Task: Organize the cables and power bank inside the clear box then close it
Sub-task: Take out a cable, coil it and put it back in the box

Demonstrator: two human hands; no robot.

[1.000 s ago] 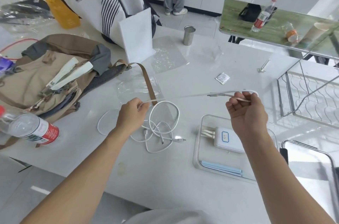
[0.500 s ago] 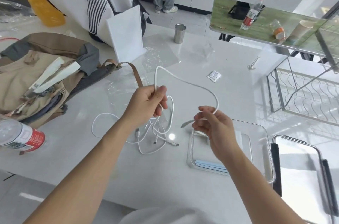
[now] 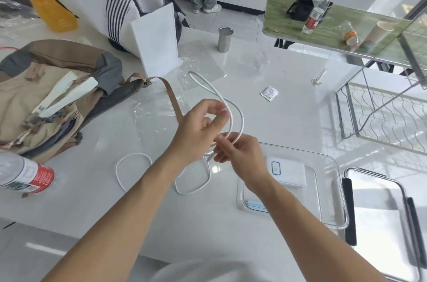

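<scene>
Above the white table [image 3: 288,106], just left of the clear box [image 3: 332,191], the left hand [image 3: 198,129] and the right hand [image 3: 240,152] both pinch a white cable [image 3: 240,117], fingers curled on it, its loop arching away from them. More white cables [image 3: 131,173] lie left of the box. The power bank [image 3: 288,172] sits inside the box; the lid [image 3: 381,219] lies to its right

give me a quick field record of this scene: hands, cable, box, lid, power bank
left hand: holds white cable, looping it
right hand: pinches same cable
loose cables: on table, outside box
clear box: open
power bank: inside box
lid: off, right of box
</scene>
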